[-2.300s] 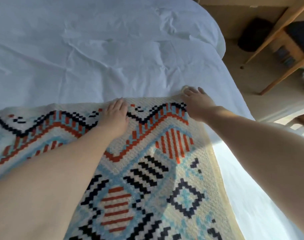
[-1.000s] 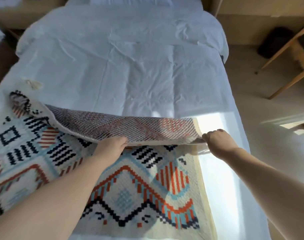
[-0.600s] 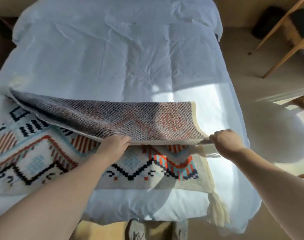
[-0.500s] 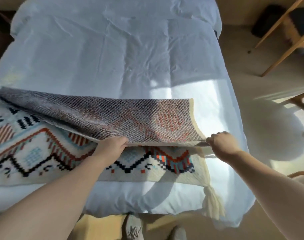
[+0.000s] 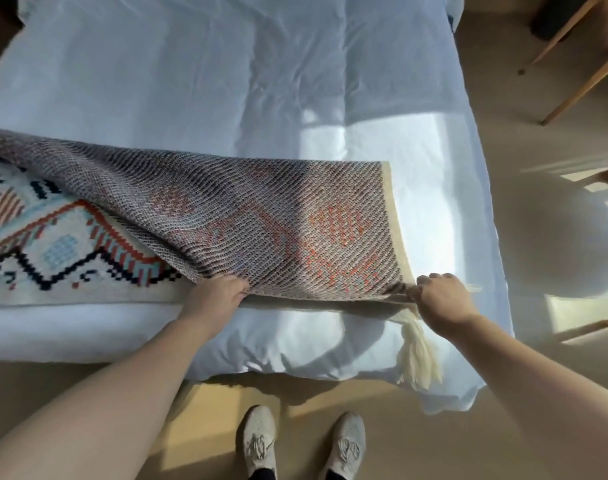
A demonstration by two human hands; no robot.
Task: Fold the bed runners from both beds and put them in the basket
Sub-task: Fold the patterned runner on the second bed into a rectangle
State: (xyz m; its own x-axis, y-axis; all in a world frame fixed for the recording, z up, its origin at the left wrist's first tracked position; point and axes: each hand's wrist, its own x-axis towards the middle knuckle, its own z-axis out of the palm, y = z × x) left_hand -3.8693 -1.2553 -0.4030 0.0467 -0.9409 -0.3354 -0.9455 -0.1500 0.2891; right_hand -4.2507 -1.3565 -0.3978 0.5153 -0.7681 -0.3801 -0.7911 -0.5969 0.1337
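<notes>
I see the left grip (image 5: 219,294) and right grip (image 5: 442,299) both clutching the bed runner (image 5: 261,220) by its folded-over edge at the bed's (image 5: 261,81) foot, its tassel (image 5: 418,355) hanging down.

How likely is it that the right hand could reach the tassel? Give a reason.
Probably yes: the right hand holds the runner by its corner just above the tassel, which hangs uncovered; it must let go first.

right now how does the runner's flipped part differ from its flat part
The flipped part shows dull greyish weave; the flat part shows crisp black, orange and blue on cream. The left hand and right hand grip the flipped part's edge; the flat part lies untouched. Same bed runner.
</notes>
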